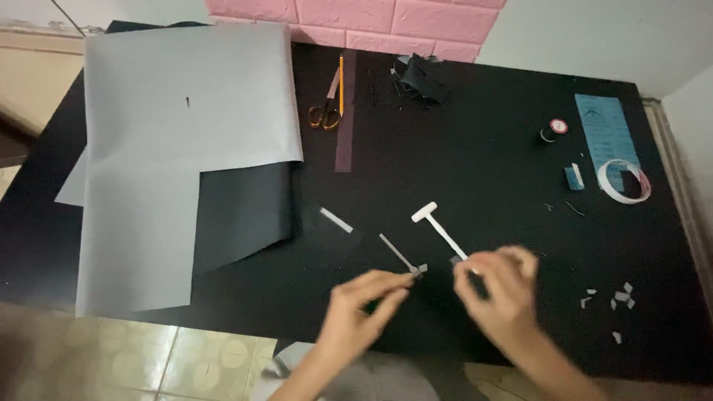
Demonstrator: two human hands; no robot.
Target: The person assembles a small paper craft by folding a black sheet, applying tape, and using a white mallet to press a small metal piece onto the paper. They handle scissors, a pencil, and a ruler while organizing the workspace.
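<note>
Black table [475, 148] against pink brick wall [356, 18], tiled floor [200, 364] below.

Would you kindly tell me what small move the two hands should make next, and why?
Probably bring the left hand with its thin grey strip closer to the white T-shaped stick in the right hand, since the two pieces sit apart.

a grey sheet [186, 111] is lying on the black table [483, 148]. a white t-piece [438, 226] is showing beside orange-handled scissors [327, 111].

Both forearms are bare, no sleeves showing; the left hand [364, 301] and right hand [499, 286] wear no gloves.
</note>
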